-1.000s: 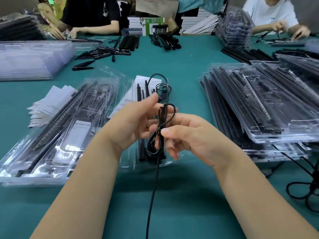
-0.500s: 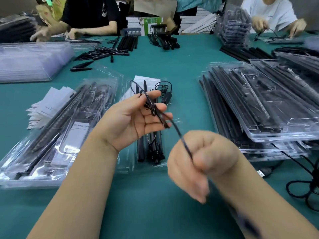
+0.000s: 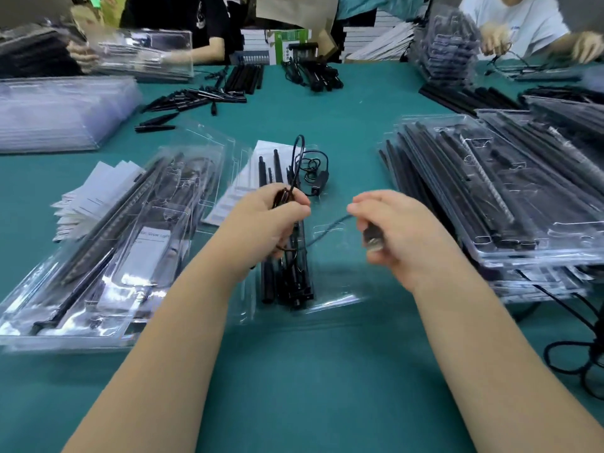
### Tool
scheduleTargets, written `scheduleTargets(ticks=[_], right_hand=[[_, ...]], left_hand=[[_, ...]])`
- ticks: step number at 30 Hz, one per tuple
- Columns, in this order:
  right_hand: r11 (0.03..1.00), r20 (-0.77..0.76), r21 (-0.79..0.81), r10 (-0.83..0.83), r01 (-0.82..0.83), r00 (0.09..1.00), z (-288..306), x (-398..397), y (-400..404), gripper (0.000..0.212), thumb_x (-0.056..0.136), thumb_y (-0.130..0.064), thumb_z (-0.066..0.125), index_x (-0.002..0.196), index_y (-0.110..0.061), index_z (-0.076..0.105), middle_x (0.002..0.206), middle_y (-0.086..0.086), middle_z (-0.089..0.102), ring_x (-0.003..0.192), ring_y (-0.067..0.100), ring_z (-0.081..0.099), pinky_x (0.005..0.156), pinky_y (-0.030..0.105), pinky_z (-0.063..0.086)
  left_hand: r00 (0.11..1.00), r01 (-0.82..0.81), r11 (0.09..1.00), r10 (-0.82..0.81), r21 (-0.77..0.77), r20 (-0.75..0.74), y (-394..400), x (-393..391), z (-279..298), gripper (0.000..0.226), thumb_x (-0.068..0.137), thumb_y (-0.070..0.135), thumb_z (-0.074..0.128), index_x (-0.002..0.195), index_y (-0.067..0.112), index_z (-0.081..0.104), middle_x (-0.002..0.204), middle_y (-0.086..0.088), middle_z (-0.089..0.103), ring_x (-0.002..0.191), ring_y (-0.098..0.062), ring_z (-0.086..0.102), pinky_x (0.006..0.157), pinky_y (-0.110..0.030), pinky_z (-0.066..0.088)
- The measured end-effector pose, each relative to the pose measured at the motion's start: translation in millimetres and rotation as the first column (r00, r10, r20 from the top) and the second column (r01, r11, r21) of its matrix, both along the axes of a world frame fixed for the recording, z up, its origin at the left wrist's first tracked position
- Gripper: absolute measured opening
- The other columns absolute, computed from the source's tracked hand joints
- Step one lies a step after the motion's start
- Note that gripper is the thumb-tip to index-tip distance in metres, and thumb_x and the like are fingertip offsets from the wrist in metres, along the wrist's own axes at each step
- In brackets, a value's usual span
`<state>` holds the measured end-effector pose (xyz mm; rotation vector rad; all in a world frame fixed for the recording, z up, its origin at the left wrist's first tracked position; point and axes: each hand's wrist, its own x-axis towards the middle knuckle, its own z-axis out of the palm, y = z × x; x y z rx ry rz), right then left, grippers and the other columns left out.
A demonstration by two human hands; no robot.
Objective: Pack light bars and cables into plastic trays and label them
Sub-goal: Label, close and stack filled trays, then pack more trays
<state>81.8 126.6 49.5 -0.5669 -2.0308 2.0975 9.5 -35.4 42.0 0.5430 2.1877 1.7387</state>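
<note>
Your left hand [image 3: 271,220] grips a bunched black cable [image 3: 327,227] above the open clear plastic tray [image 3: 330,299] at the centre, where black light bars [image 3: 268,279] lie. At three o'clock of it, your right hand [image 3: 397,230] pinches the cable's blurred plug end [image 3: 372,240], the strand hanging between your hands. Filled trays [image 3: 510,204] are stacked at two o'clock on the green table [image 3: 294,387], another packed tray [image 3: 108,243] at nine o'clock.
</note>
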Motion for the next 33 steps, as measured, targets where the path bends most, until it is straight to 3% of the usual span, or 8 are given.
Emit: scheduleTargets(ticks=[3,7,11,14,21,25,28,33], right_hand=[[0.641,-0.211,0.744,-0.046,0.191,0.976,-9.5,-0.1,-10.0,0.01,0.088,-0.017,0.058,0.095,-0.024,0.06,0.075,-0.006,0.055,0.068,0.011,0.054,0.065,0.027,0.042],[0.455,-0.277,0.867,0.103,0.202,0.955,-19.0,-7.0,-10.1,0.058,0.088,-0.01,0.059,0.141,-0.018,0.037,0.111,0.008,0.055,0.1,0.027,0.048,0.091,0.036,0.036],[0.585,-0.332,0.785,0.118,0.205,0.936,-22.7,-10.9,-9.5,0.069,0.09,-0.006,0.052,0.147,-0.028,0.021,0.11,0.002,0.053,0.096,0.018,0.048,0.088,0.031,0.038],[0.695,-0.483,0.645,0.049,0.317,0.874,-21.9,-11.5,-13.0,0.052,0.093,-0.003,0.048,0.14,-0.024,0.038,0.098,-0.005,0.053,0.085,0.007,0.047,0.081,0.022,0.041],[0.831,-0.516,0.507,0.078,0.23,0.853,-12.5,-3.7,-17.9,0.029,0.082,-0.013,0.051,0.101,-0.023,0.07,0.081,-0.009,0.049,0.073,-0.001,0.049,0.069,0.01,0.038],[0.816,-0.372,0.573,0.176,0.076,0.911,-12.6,-0.1,-21.2,0.038,0.073,-0.017,0.042,0.095,-0.018,0.073,0.075,-0.012,0.063,0.077,0.005,0.059,0.074,0.027,0.048],[0.861,-0.199,0.509,0.105,0.011,0.974,-12.0,-2.0,-13.8,0.037,0.068,-0.025,0.035,0.076,-0.019,0.071,0.056,-0.014,0.063,0.06,0.004,0.055,0.063,0.032,0.047],[0.956,-0.051,0.29,0.052,-0.035,0.997,-4.6,-6.4,-1.3,0.05,0.074,-0.041,0.032,0.07,-0.014,0.074,0.05,-0.007,0.054,0.044,0.003,0.04,0.057,0.029,0.033]], left_hand=[[0.914,-0.12,0.984,0.059,-0.129,-0.402,2.9,1.4,-6.5,0.014,0.094,0.019,0.054,0.087,0.031,0.057,0.049,0.019,0.046,0.046,-0.002,0.038,0.05,-0.018,0.039],[0.773,-0.123,0.974,-0.026,-0.19,-0.634,0.1,9.9,-3.3,0.005,0.088,0.026,0.056,0.085,0.03,0.058,0.058,0.018,0.054,0.051,-0.005,0.046,0.049,-0.012,0.035],[0.673,-0.094,0.972,-0.098,-0.217,-0.733,1.1,17.4,-0.1,0.014,0.079,0.037,0.056,0.079,0.025,0.062,0.055,0.005,0.053,0.053,-0.014,0.048,0.054,-0.029,0.045],[0.643,-0.076,0.977,-0.103,-0.197,-0.759,4.3,21.3,0.2,0.021,0.077,0.041,0.056,0.08,0.022,0.064,0.054,0.006,0.052,0.053,-0.016,0.048,0.053,-0.031,0.047],[0.761,-0.19,0.973,0.228,0.128,-0.608,5.8,19.2,2.1,0.047,0.071,0.022,0.08,0.098,0.038,0.045,0.062,0.024,0.052,0.053,0.0,0.046,0.054,-0.007,0.034],[0.8,-0.088,0.996,0.062,-0.016,-0.596,4.5,16.8,3.8,0.04,0.07,0.009,0.081,0.09,0.035,0.057,0.074,0.025,0.053,0.068,0.004,0.047,0.065,-0.007,0.034],[0.767,-0.136,0.969,-0.03,-0.208,-0.641,7.8,19.9,1.7,0.025,0.076,0.028,0.074,0.098,0.033,0.063,0.093,0.008,0.047,0.093,-0.006,0.044,0.082,-0.013,0.033],[0.731,-0.296,0.882,-0.039,-0.368,-0.681,8.1,17.7,-1.1,0.035,0.075,0.051,0.062,0.098,0.025,0.063,0.086,0.011,0.055,0.079,-0.007,0.047,0.066,-0.02,0.029]])
